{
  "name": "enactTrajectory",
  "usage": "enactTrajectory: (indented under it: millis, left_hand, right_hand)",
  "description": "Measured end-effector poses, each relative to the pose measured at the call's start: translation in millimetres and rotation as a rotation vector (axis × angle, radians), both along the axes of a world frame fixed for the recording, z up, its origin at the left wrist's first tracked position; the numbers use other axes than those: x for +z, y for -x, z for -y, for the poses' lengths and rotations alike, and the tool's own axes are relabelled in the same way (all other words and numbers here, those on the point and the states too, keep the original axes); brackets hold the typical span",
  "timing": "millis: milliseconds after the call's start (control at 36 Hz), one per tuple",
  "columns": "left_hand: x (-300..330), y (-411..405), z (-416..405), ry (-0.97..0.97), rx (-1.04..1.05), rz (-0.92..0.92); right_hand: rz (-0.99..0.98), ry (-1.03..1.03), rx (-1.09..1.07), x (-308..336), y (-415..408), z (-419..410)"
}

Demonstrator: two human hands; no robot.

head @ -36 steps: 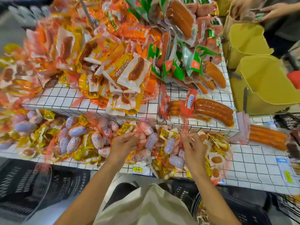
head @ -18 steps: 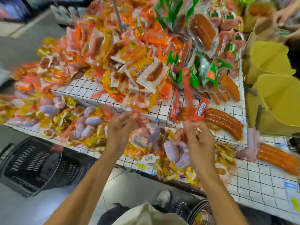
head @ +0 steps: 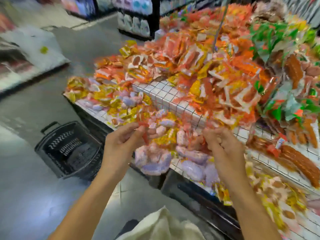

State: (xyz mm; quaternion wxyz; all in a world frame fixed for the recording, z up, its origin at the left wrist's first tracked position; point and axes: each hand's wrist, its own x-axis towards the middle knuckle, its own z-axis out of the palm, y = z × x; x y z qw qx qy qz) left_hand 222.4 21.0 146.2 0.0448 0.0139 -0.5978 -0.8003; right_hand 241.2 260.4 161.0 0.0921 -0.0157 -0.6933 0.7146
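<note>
As the left hand (head: 124,141) and right hand (head: 225,146) each pinch its red mesh top, the net bag (head: 154,158) hangs over the near edge of the counter (head: 183,108). Judged: two grips spread the mouth for loading; blur hides finer detail.

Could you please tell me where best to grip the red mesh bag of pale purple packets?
Grip the red mesh bag by its slack upper mesh, coming from above: the packets sag at the bottom, leaving the top free to bunch. The left hand pinches it there; the right hand seems to as well.
</note>
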Motion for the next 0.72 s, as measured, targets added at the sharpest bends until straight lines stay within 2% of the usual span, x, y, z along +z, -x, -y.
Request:
enactTrajectory:
  millis: [83,278,472,611,722]
  left_hand:
    - [-14,-18,59,0.092,0.098,0.031]
    - [-40,-60,181,0.098,0.381,0.143]
    - [-75,-87,285,0.198,0.609,0.247]
    - [-99,-84,329,0.023,0.723,0.331]
    - [-110,-68,356,-0.018,0.827,0.403]
  right_hand:
    - [0.066,-0.002,0.086,-17,5,57]
    - [0.213,0.074,0.297,-62,21,190]
    - [0.366,0.027,0.496,-97,49,294]
    - [0.507,-0.020,0.575,-122,77,349]
    - [0.559,-0.008,0.684,-142,110,390]
